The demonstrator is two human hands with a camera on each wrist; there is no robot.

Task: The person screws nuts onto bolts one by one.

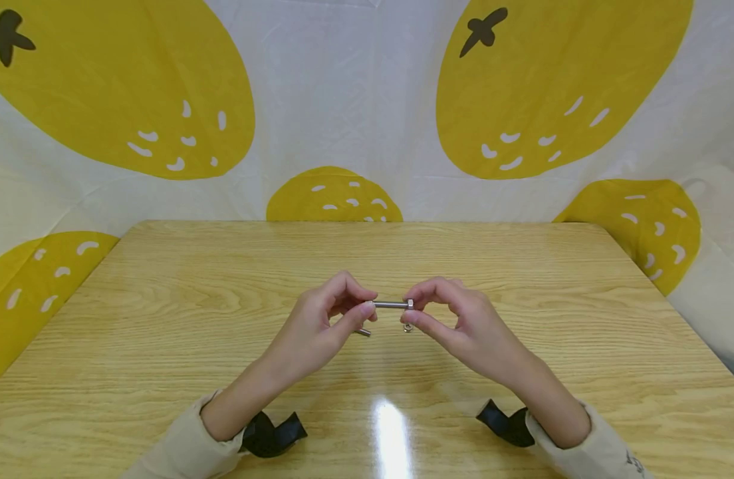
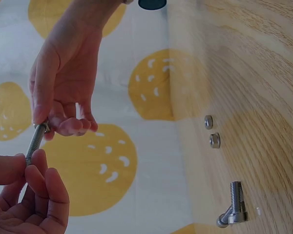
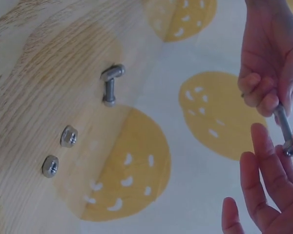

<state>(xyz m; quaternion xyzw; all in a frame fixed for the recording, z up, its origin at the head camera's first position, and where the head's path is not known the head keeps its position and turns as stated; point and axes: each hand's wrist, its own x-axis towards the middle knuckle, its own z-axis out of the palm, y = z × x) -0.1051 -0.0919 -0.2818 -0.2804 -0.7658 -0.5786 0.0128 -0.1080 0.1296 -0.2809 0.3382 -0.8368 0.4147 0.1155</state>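
Observation:
A silvery bolt (image 1: 391,305) lies level between the two hands, above the wooden table. My left hand (image 1: 319,326) pinches its left end between thumb and fingers, covering that end. At the bolt's right end, a hex nut (image 1: 410,304) sits between the thumb and forefinger of my right hand (image 1: 463,322). Threads show along the bolt (image 2: 35,141) in the left wrist view, running from the left fingers to the nut. The right wrist view shows the nut (image 3: 289,149) at the right hand's fingertips, other fingers spread.
Below the hands on the wooden table (image 1: 367,259) lie two loose nuts (image 2: 214,141) and two bolts (image 2: 236,197), one against the other. A white cloth with yellow fruit prints (image 1: 343,100) hangs behind the table. Black straps (image 1: 271,436) circle the wrists.

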